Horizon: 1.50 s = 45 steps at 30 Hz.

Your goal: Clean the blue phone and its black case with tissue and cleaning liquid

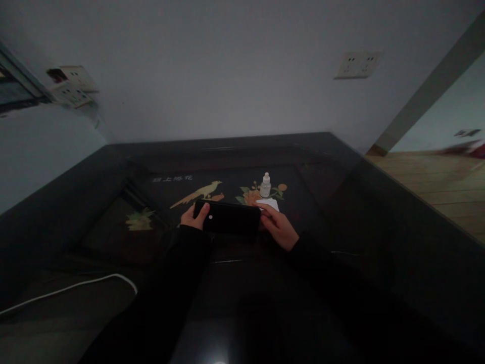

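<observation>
A black phone (228, 217) is held sideways above the dark table, one end in each hand. My left hand (194, 217) grips its left end with the thumb laid over the screen. My right hand (278, 225) holds the right end, fingers curled around the edge. Just beyond the phone stands a small white dropper bottle (265, 185), and a white square of paper or cloth (270, 203) lies beside it, partly hidden by my right fingers. Both arms wear dark sleeves.
The black glossy table (379, 227) bears a painted bird and flowers (200, 193). A white cable (76, 285) runs across its near left. Wall sockets (358, 64) sit on the back wall, others (70, 86) at left. Wooden floor (435, 177) shows at right.
</observation>
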Motion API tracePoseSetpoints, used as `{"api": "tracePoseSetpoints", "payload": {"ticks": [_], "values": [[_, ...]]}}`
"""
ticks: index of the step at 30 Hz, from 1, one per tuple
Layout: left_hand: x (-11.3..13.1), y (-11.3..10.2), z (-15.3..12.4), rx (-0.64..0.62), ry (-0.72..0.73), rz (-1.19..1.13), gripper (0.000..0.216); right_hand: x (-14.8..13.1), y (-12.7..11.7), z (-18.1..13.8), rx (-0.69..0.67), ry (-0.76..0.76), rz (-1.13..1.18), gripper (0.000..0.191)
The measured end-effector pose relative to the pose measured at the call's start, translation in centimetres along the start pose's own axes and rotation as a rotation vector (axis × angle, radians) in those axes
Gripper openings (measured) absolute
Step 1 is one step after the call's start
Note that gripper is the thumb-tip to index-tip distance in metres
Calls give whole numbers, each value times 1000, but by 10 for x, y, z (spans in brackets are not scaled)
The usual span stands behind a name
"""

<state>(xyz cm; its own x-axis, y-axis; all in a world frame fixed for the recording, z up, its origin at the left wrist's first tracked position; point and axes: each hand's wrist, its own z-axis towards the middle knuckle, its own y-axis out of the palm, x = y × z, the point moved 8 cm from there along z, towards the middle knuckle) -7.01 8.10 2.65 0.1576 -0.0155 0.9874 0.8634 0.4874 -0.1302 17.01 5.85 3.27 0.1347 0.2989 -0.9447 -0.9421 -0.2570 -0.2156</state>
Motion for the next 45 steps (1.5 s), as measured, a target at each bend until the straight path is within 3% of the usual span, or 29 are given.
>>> {"api": "tracePoseSetpoints", "payload": {"ticks": [27, 41, 45], "values": [[18, -5, -9, 15, 176, 12, 38, -15, -1, -3, 37, -89, -240, 41], [-8, 1, 7, -2, 25, -66, 59, -24, 1, -1, 71, -99, -241, 38], [-10, 0, 8, 1, 3, -79, 54, -30, 1, -2, 66, -99, -244, 38]]}}
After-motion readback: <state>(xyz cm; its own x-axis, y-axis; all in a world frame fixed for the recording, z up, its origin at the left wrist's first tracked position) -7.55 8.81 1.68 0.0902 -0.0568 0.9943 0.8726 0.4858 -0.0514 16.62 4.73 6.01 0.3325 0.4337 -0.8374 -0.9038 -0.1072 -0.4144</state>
